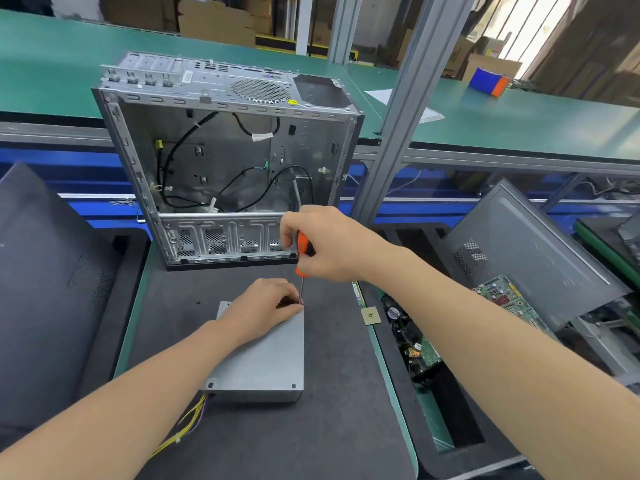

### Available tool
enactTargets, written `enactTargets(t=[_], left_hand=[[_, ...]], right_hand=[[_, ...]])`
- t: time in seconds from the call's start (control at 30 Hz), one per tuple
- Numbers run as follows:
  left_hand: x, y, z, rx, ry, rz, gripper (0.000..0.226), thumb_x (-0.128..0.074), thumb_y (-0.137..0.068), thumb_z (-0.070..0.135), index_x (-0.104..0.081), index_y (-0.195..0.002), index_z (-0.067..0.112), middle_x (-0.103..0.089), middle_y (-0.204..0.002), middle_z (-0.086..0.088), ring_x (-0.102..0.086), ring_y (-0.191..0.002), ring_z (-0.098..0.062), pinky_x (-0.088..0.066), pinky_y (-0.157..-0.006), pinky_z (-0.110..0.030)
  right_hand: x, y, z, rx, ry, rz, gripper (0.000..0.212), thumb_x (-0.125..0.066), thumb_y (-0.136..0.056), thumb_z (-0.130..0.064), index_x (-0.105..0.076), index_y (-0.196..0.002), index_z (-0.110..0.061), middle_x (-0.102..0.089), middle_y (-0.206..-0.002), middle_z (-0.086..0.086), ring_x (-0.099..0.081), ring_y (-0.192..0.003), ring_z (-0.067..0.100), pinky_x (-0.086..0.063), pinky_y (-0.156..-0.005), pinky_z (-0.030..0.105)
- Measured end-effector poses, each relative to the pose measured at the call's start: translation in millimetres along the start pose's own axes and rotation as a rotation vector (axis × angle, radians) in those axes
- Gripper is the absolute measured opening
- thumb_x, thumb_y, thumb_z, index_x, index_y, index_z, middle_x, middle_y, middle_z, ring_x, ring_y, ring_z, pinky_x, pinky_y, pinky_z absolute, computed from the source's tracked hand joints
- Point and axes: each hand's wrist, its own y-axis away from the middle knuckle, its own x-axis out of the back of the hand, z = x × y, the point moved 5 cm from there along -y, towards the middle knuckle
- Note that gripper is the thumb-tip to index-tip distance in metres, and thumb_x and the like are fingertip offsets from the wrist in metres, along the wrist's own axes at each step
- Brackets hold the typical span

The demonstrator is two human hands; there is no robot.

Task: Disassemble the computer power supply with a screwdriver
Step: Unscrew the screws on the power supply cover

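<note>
Nearest: yellow and purple wire bundle (187,424) exits the near-left corner of the power supply (263,355), which lies flat on the dark mat (339,410) of the desk, centre, plain grey cover up. Bare mat in front of it and to its right, out to the green desk edge (393,386). Left hand (263,303) rests on the cover's far-right corner, fingers curled down next to the tip; cannot tell if they pinch the shaft or just press the metal. Right hand (325,244) above it, fingers wrapped round the orange handle of the screwdriver (302,251), shaft near vertical, tip at that same far-right corner. Small square chip (370,315) lies at the desk edge, right of the hands. Beyond that edge, a heap of circuit boards (498,292) with a grey side panel (530,251) leaning over it; board markings too small to read. Left of the mat, a dark perforated panel (45,289) lies close alongside. Behind the power supply, a narrow strip of mat, then the open computer chassis (225,150) standing upright, black cables loose inside; yellow sticker (292,101) on its top and white cable tag (262,136) both unreadable. Behind: aluminium post (401,116), green bench (52,64) with a blue-orange object (490,81), cardboard boxes (214,22) at the back.
</note>
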Motion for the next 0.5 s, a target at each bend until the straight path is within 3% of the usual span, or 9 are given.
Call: enactTargets(t=[0.17,0.3,0.37,0.43,0.5], left_hand=[[7.9,1.9,7.2,0.006,0.079,0.007,0.009,-0.078,-0.093,0.028,-0.079,-0.100,0.021,-0.076,-0.097,0.012,-0.069,-0.091,-0.006,-0.055,-0.090,-0.034],[45.0,-1.2,20.2,0.008,0.710,-0.057,0.037,-0.074,-0.084,-0.001,-0.073,-0.110,0.025,-0.077,-0.105,0.011,-0.071,-0.102,-0.007,-0.053,-0.090,-0.021],[62.9,-5.8,32.2,-0.039,0.904,-0.117,0.032,-0.073,-0.086,0.001,-0.075,-0.109,0.023,-0.076,-0.109,0.003,-0.070,-0.108,-0.012,-0.052,-0.092,-0.021],[70.9,-10.7,43.6,-0.077,0.833,-0.146,0.017,-0.075,-0.092,0.011,-0.077,-0.106,0.020,-0.078,-0.109,-0.002,-0.071,-0.106,-0.012,-0.053,-0.092,-0.021],[71.9,-15.2,47.0,-0.063,0.742,-0.104,0.013,-0.079,-0.090,0.023,-0.078,-0.102,0.020,-0.079,-0.106,-0.003,-0.073,-0.102,-0.012,-0.057,-0.088,-0.028]], right_hand=[[-2.0,0.5,2.0,-0.012,0.129,0.035,0.016,-0.060,-0.088,-0.022,-0.054,-0.103,-0.018,-0.058,-0.096,-0.001,-0.058,-0.092,0.027,-0.056,-0.074,0.045],[-1.8,-2.5,1.1,-0.023,0.143,0.030,0.013,-0.055,-0.096,-0.030,-0.053,-0.099,-0.017,-0.059,-0.093,0.000,-0.059,-0.089,0.029,-0.056,-0.073,0.045],[-1.4,-3.5,0.5,-0.020,0.171,0.037,0.018,-0.051,-0.100,-0.036,-0.051,-0.103,-0.018,-0.058,-0.093,0.001,-0.060,-0.086,0.030,-0.055,-0.069,0.044],[-1.0,-4.3,-0.1,-0.016,0.281,0.083,0.026,-0.044,-0.102,-0.043,-0.044,-0.109,-0.018,-0.055,-0.086,0.002,-0.058,-0.076,0.031,-0.047,-0.058,0.039],[0.5,-3.9,-1.5,-0.067,0.419,0.177,0.033,-0.037,-0.103,-0.050,-0.039,-0.112,-0.018,-0.044,-0.070,0.000,-0.044,-0.058,0.027,-0.029,-0.049,0.033]])
